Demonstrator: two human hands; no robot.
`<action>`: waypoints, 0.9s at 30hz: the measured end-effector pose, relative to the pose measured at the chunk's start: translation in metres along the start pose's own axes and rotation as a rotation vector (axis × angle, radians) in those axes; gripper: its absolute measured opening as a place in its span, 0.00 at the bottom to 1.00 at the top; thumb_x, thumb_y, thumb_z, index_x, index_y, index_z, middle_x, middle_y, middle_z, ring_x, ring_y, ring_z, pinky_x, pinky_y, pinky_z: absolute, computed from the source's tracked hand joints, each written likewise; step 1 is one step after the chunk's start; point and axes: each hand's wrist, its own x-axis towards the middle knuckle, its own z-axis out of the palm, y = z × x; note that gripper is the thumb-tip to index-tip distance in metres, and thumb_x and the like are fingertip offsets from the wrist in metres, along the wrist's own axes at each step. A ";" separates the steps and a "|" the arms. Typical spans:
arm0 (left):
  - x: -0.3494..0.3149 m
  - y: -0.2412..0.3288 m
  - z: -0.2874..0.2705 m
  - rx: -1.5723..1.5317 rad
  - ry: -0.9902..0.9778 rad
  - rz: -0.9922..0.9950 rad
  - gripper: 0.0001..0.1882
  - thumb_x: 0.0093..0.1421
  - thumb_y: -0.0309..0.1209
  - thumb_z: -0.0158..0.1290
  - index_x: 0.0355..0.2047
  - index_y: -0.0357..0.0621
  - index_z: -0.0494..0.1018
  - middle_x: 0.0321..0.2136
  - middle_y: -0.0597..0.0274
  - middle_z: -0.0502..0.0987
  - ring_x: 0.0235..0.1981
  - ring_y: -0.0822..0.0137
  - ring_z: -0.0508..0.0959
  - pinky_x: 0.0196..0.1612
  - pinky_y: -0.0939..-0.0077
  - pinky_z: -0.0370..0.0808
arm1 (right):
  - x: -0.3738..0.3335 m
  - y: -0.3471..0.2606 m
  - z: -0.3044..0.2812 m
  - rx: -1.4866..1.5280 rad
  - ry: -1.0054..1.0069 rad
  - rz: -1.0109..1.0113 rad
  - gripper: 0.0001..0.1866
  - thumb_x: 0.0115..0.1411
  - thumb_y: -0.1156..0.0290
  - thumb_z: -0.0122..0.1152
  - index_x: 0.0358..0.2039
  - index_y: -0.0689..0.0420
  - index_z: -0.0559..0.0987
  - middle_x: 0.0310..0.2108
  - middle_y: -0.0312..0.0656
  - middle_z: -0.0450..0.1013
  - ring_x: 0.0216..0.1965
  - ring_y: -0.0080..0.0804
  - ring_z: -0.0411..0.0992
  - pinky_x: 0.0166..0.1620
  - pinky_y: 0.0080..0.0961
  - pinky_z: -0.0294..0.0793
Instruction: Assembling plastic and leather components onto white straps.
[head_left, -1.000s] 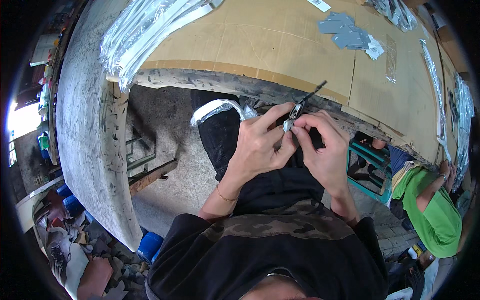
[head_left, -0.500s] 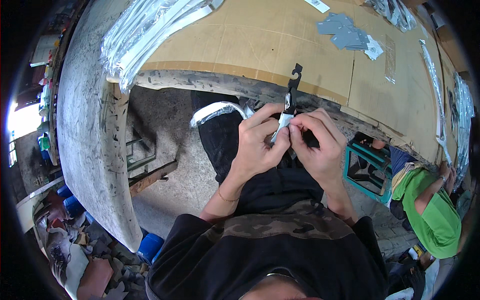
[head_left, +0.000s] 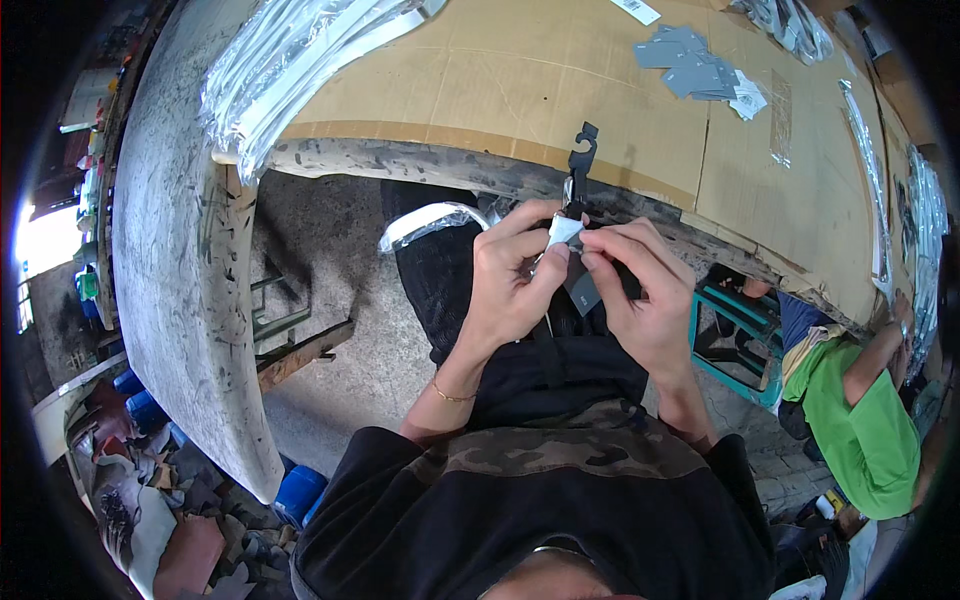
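Observation:
Above my lap, close to the table edge, my left hand (head_left: 508, 275) is closed around the end of a white strap (head_left: 564, 230). A black plastic hanger hook (head_left: 582, 158) sticks up from that end, with a bit of shiny metal at its base. My right hand (head_left: 645, 285) pinches at the right side of the strap end, thumb and forefinger bent together. What lies in the pinch is too small to make out. Between my hands a grey tag (head_left: 582, 292) hangs down. To the left, a plastic-wrapped white length of strap (head_left: 432, 224) curves over my dark-clothed leg.
On the cardboard-covered table (head_left: 500, 90) lie a pile of plastic-wrapped white straps (head_left: 300, 70), scattered grey tags (head_left: 690, 65) and more wrapped straps (head_left: 925, 240) at right. A person in a green shirt (head_left: 865, 420) works there. A teal stool (head_left: 735, 340) stands below.
The hook and strap end have turned slightly and shifted a little left. The grey tag now shows below the strap between my hands. The green-shirted person's arm has moved slightly.

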 end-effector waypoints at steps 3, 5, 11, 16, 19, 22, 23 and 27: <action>0.004 0.001 0.000 -0.060 -0.018 -0.016 0.08 0.52 0.21 0.49 0.29 0.27 0.76 0.37 0.51 0.77 0.33 0.66 0.78 0.33 0.78 0.73 | 0.001 -0.002 -0.001 0.059 0.007 0.070 0.10 0.49 0.84 0.64 0.33 0.63 0.77 0.29 0.44 0.73 0.27 0.35 0.71 0.30 0.26 0.72; 0.006 0.000 -0.002 -0.058 -0.031 0.009 0.09 0.53 0.21 0.49 0.30 0.27 0.76 0.37 0.51 0.77 0.33 0.67 0.77 0.33 0.78 0.72 | 0.002 -0.002 -0.001 0.060 0.010 0.051 0.12 0.48 0.86 0.64 0.34 0.63 0.76 0.29 0.44 0.73 0.28 0.35 0.71 0.30 0.26 0.72; 0.004 -0.003 -0.003 -0.126 -0.049 -0.023 0.09 0.52 0.22 0.50 0.30 0.27 0.76 0.36 0.54 0.77 0.31 0.73 0.73 0.30 0.83 0.67 | 0.006 0.003 -0.002 -0.003 -0.032 -0.131 0.16 0.46 0.88 0.64 0.36 0.63 0.74 0.31 0.45 0.72 0.30 0.38 0.71 0.30 0.28 0.72; 0.001 0.000 -0.003 -0.169 -0.024 -0.100 0.07 0.50 0.19 0.50 0.28 0.27 0.76 0.33 0.55 0.77 0.30 0.73 0.73 0.30 0.84 0.67 | 0.009 -0.004 -0.002 -0.039 -0.071 -0.159 0.16 0.45 0.88 0.63 0.36 0.63 0.74 0.31 0.45 0.72 0.31 0.40 0.71 0.30 0.28 0.72; 0.000 -0.005 -0.003 -0.165 -0.018 -0.038 0.06 0.49 0.18 0.51 0.27 0.27 0.75 0.32 0.55 0.76 0.30 0.74 0.73 0.30 0.84 0.67 | 0.009 -0.004 -0.002 -0.055 -0.084 -0.181 0.17 0.45 0.88 0.63 0.36 0.63 0.74 0.31 0.45 0.72 0.31 0.40 0.71 0.30 0.28 0.72; 0.000 -0.007 -0.005 -0.171 -0.035 -0.085 0.06 0.48 0.18 0.51 0.27 0.27 0.75 0.31 0.56 0.76 0.29 0.74 0.72 0.29 0.83 0.67 | 0.011 -0.004 -0.003 -0.084 -0.097 -0.208 0.17 0.44 0.88 0.63 0.36 0.64 0.74 0.32 0.45 0.72 0.31 0.39 0.71 0.31 0.28 0.72; 0.000 -0.007 -0.004 -0.175 -0.037 -0.085 0.06 0.48 0.18 0.51 0.27 0.27 0.75 0.31 0.56 0.76 0.29 0.74 0.72 0.29 0.83 0.67 | 0.012 -0.004 -0.003 -0.103 -0.101 -0.223 0.18 0.43 0.88 0.63 0.37 0.64 0.73 0.32 0.45 0.72 0.31 0.39 0.71 0.31 0.28 0.72; -0.001 -0.014 -0.002 -0.131 -0.012 -0.006 0.06 0.49 0.18 0.51 0.27 0.27 0.75 0.30 0.57 0.75 0.28 0.74 0.71 0.28 0.83 0.66 | 0.011 -0.002 0.001 -0.099 -0.097 -0.260 0.18 0.43 0.88 0.63 0.37 0.64 0.74 0.33 0.45 0.73 0.32 0.40 0.71 0.31 0.29 0.72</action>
